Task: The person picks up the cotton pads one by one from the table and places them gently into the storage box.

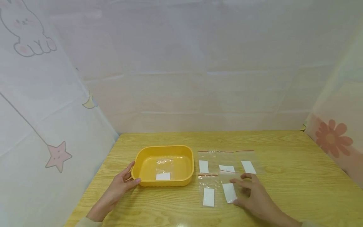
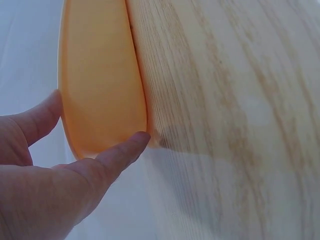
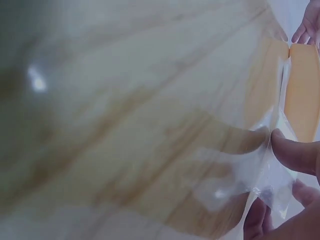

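My left hand (image 1: 117, 187) holds the near left corner of a yellow plastic tub (image 1: 175, 183), thumb on the front wall and fingers at the left end. In the left wrist view, thumb and finger reach round the tub's end (image 2: 100, 75). Inside the tub lies a clear zip bag (image 1: 164, 165) with a white card. At the right, my right hand (image 1: 250, 194) grips another clear zip bag (image 1: 229, 193) with a white card, thumb and forefinger at its right side. Its film (image 3: 275, 187) bulges up between the fingers in the right wrist view.
Several more clear zip bags with white cards lie right of the tub: one at the front (image 1: 209, 197), and one at the back left (image 1: 203, 166), back middle (image 1: 227, 168) and back right (image 1: 248, 167). Pale printed sheeting (image 1: 198, 94) encloses the wooden table (image 1: 297, 176).
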### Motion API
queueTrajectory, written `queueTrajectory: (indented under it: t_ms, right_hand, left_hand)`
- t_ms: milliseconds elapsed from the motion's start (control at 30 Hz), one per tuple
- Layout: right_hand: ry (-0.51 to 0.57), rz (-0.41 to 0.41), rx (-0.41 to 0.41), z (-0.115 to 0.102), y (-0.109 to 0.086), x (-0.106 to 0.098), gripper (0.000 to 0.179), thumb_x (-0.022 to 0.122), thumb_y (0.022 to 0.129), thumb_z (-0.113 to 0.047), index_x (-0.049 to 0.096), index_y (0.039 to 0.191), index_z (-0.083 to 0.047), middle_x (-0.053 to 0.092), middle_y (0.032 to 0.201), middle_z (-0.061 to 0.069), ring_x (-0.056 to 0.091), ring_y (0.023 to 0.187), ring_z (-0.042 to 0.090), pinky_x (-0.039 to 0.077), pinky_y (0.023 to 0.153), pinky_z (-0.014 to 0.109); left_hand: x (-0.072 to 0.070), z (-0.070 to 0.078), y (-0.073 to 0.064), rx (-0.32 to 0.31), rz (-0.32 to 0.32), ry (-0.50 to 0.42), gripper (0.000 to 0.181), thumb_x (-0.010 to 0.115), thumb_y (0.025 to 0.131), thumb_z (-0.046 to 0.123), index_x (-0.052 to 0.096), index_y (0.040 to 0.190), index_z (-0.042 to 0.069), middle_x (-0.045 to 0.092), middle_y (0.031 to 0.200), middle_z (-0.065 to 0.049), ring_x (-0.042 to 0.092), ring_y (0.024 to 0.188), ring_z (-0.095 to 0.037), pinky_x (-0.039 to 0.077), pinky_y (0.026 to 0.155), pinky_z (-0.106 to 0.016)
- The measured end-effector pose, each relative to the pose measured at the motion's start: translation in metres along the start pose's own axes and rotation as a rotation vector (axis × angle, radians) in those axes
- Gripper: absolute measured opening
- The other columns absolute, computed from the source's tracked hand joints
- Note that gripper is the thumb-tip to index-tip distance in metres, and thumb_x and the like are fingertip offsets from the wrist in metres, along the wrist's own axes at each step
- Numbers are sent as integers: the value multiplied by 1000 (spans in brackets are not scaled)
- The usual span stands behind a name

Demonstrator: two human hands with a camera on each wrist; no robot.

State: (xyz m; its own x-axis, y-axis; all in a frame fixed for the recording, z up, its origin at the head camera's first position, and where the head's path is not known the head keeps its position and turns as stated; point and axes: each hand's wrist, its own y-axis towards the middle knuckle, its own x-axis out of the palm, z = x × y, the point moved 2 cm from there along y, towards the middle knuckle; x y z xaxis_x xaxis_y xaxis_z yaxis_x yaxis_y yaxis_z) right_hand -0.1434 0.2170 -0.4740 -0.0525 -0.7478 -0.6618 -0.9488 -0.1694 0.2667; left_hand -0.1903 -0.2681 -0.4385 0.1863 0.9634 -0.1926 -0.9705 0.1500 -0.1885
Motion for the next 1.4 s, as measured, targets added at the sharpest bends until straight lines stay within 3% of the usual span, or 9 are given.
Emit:
queueTrajectory:
  t_ms: [167, 400, 633, 700, 800, 900, 1033, 1167, 1400]
  right_hand:
    - [80, -23, 76, 2, 1, 0, 69, 96, 67, -2, 74, 132, -4, 49, 138, 32, 47, 72, 9, 48, 62, 22]
    - [56, -75, 138, 3, 5, -2, 78, 98, 68, -6, 68, 139, -2, 51, 139, 31, 44, 74, 13, 45, 61, 23]
    - [170, -173, 163, 5, 10, -7, 80, 97, 71, -10, 63, 142, 4, 51, 78, 1, 41, 62, 10, 45, 57, 25]
    - [224, -206, 147, 7, 11, -8, 78, 96, 73, -10, 62, 142, 6, 52, 72, 3, 40, 58, 7, 45, 56, 24]
    - [290, -244, 135, 9, 13, -7, 76, 95, 75, -10, 62, 141, 7, 63, 84, 11, 39, 58, 5, 43, 52, 21]
    - [344, -276, 146, 9, 15, -6, 76, 94, 74, -8, 61, 142, 8, 66, 122, 26, 42, 64, 8, 41, 50, 20]
    - [387, -335, 215, 8, 16, -6, 75, 92, 78, -7, 59, 144, 8, 58, 144, 29, 58, 96, 20, 52, 72, 26]
    - [418, -370, 282, 6, 17, -7, 72, 90, 82, -7, 59, 146, 5, 51, 153, 28, 52, 127, 37, 51, 93, 37]
    - [568, -369, 271, -3, 19, -12, 81, 86, 84, -3, 50, 155, 2, 43, 155, 34, 52, 119, 31, 57, 78, 30]
  left_hand:
    - [0, 0, 0, 1, -11, 11, 87, 68, 104, 8, 11, 170, 7, 28, 165, -31, 36, 147, -49, 54, 103, -44]
    - [-1, 1, 1, -4, -10, 9, 87, 67, 104, 8, 11, 170, 8, 27, 165, -30, 36, 147, -49, 54, 104, -45]
    - [0, 1, 1, -3, -6, 9, 89, 69, 103, 9, 11, 170, 7, 29, 164, -32, 38, 146, -49, 54, 104, -46]
    - [0, 1, 1, -4, -5, 9, 88, 69, 103, 9, 12, 170, 7, 30, 164, -32, 38, 146, -49, 54, 104, -46]
    - [0, 1, 0, 0, -10, 9, 88, 68, 104, 8, 11, 170, 7, 30, 163, -33, 38, 146, -49, 54, 103, -46]
    - [0, 1, 1, -5, -6, 0, 88, 69, 103, 7, 11, 170, 8, 30, 163, -33, 38, 145, -49, 54, 103, -46]
    - [0, 0, 1, -10, -4, -5, 88, 69, 104, 7, 11, 170, 8, 28, 164, -33, 39, 145, -50, 54, 103, -46]
    - [0, 0, 1, -14, -1, -7, 88, 68, 104, 7, 11, 170, 9, 28, 164, -32, 39, 145, -50, 54, 103, -47]
    - [1, -1, 2, -6, -14, 5, 87, 68, 104, 6, 10, 170, 7, 29, 163, -35, 40, 144, -50, 54, 103, -49]
